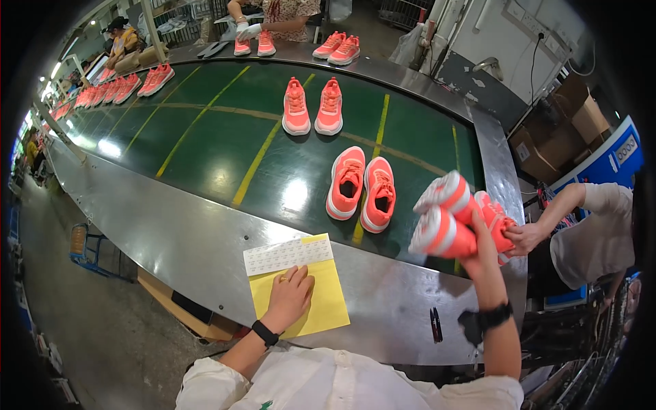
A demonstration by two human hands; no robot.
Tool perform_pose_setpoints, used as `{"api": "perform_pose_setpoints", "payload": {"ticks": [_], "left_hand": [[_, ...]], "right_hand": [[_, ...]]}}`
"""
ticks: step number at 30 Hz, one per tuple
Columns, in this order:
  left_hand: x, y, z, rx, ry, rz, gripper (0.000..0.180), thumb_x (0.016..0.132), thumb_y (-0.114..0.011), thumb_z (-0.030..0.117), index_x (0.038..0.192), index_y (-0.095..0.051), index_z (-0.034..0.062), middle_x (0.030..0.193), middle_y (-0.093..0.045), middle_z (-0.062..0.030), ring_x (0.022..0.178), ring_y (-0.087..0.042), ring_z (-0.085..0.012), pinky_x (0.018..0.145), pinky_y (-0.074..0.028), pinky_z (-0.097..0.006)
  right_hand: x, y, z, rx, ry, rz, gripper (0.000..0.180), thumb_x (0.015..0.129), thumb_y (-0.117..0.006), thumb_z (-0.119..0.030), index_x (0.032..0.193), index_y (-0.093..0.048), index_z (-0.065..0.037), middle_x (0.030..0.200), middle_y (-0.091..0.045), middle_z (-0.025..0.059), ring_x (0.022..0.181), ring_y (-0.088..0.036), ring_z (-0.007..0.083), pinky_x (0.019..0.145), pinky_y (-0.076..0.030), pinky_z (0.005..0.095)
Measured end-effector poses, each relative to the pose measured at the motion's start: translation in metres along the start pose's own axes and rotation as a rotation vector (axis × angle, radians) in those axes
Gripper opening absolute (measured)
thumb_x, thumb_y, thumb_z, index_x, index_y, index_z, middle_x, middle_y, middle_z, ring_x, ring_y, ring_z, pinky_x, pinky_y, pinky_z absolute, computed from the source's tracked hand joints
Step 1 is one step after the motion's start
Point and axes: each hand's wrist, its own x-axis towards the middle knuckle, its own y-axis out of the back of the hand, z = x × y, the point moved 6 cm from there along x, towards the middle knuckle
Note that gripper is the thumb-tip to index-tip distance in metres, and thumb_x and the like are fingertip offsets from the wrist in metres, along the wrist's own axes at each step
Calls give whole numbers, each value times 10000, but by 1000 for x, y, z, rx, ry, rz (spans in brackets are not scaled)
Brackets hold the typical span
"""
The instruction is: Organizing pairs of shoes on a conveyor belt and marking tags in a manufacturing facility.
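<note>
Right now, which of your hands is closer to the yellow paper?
Left. My left hand rests flat on the yellow paper. My right hand is off to its right, holding up a pair of pink shoes.

I see my right hand (478, 256) holding up a pair of coral shoes (454, 215), soles toward me. My left hand (290, 297) lies flat on yellow sheets (331, 301) on the metal surface (178, 232).
</note>
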Motion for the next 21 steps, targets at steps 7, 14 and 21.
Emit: {"api": "perform_pose_setpoints", "payload": {"ticks": [7,14,21], "left_hand": [[-3,-2,14,-37,31,-62,341,842,-605,187,1170,-549,111,1336,-508,-117,1233,-477,-294,955,-359,-471],[7,4,21,-51,65,-122,339,859,-591,179,1185,-538,103,1340,-505,-120,1238,-477,-295,974,-352,-471],[10,7,21,-32,104,-116,362,848,-601,169,1196,-534,99,1346,-497,-122,1239,-473,-297,981,-345,-479]], "right_hand": [[250,16,-32,27,-42,145,174,956,-522,-260,1019,-552,-101,957,-635,50,830,-648,180,609,-562,298],[298,-73,-55,-492,270,-144,330,892,-592,-210,1170,-513,-49,987,-612,124,833,-653,212,645,-525,310],[88,-163,69,-2004,325,-705,653,768,-634,-630,1249,-571,-194,923,-691,130,901,-664,328,774,-510,430]]}}
